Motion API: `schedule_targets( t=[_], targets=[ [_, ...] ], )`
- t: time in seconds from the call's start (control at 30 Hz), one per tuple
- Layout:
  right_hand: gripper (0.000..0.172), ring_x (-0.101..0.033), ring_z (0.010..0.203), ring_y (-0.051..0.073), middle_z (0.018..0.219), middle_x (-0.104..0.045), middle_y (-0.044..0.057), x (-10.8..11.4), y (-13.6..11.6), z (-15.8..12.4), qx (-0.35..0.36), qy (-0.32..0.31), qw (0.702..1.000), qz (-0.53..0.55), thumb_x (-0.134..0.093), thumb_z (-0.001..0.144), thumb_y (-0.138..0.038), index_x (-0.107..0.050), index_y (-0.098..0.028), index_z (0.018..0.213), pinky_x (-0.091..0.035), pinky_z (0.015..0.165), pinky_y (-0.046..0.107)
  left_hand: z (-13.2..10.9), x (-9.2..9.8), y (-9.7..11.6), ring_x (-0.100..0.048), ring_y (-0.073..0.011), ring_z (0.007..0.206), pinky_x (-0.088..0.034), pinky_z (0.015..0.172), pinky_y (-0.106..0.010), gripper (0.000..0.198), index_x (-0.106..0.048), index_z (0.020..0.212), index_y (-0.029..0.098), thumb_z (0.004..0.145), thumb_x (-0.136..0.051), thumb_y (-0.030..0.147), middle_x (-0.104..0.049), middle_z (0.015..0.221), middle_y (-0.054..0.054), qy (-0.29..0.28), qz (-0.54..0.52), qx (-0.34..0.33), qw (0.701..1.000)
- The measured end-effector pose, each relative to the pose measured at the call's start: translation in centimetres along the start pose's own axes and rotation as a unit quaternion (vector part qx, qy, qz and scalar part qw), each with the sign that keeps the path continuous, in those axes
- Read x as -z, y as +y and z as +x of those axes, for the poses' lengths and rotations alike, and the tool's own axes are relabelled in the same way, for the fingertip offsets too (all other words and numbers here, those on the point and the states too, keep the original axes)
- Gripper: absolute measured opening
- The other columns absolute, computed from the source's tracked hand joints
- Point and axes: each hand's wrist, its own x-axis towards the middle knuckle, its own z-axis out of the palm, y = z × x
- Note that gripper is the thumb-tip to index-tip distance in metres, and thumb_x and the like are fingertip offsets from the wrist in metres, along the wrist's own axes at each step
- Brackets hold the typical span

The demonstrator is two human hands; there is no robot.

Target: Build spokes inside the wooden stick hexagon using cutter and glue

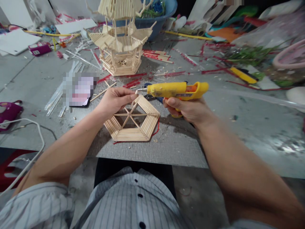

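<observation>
Grey table [214,133] (clutter from ten to two o'clock): left hand [114,101] pinches the hexagon [130,135] at twelve o'clock, right hand [188,109] clenches a glue gun [171,89].

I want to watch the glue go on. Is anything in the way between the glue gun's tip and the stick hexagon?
Nothing visible. The right hand aims the glue gun at the top edge of the stick hexagon, where fingers of the left hand pinch it; only open air lies between.
</observation>
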Motion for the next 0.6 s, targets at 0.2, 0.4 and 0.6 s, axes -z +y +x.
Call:
schedule_targets(
  t=[0.2, 0.4, 0.6],
  targets=[
    [0.058, -0.033, 0.032, 0.006, 0.043, -0.041, -0.007, -0.21, -0.40, -0.17, -0.033, 0.027, 0.999, 0.007, -0.080, 0.044, -0.070, -0.052, -0.022, 0.062, -0.020, 0.028, 0.022, 0.01, 0.10, -0.14, -0.038, -0.0013, 0.040, -0.025, 0.039, -0.016, 0.008, -0.073, 0.069, 0.016, 0.070, -0.076, 0.024, -0.051, 0.048, 0.004, -0.008, 0.003, -0.015, 1.000],
    [0.058, -0.031, 0.031, 0.006, 0.040, -0.039, -0.007, -0.18, -0.10, -0.08, -0.023, 0.024, 0.999, 0.012, -0.079, 0.046, -0.071, -0.049, -0.022, 0.057, -0.017, 0.028, 0.022, 0.04, 0.10, -0.14, -0.037, -0.0015, 0.040, -0.025, 0.039, -0.016, 0.009, -0.073, 0.069, 0.017, 0.069, -0.078, 0.025, -0.053, 0.049, 0.004, -0.006, -0.006, -0.011, 1.000],
    [0.056, -0.032, 0.034, 0.007, 0.044, -0.041, -0.006, -0.03, -0.16, -0.25, -0.032, 0.018, 0.999, 0.012, -0.080, 0.048, -0.069, -0.054, -0.023, 0.064, -0.020, 0.031, 0.024, 0.26, 0.14, -0.32, -0.036, -0.0009, 0.040, -0.022, 0.038, -0.016, 0.011, -0.074, 0.071, 0.015, 0.068, -0.078, 0.025, -0.053, 0.049, 0.004, -0.024, -0.008, -0.026, 0.999]
  ],
)
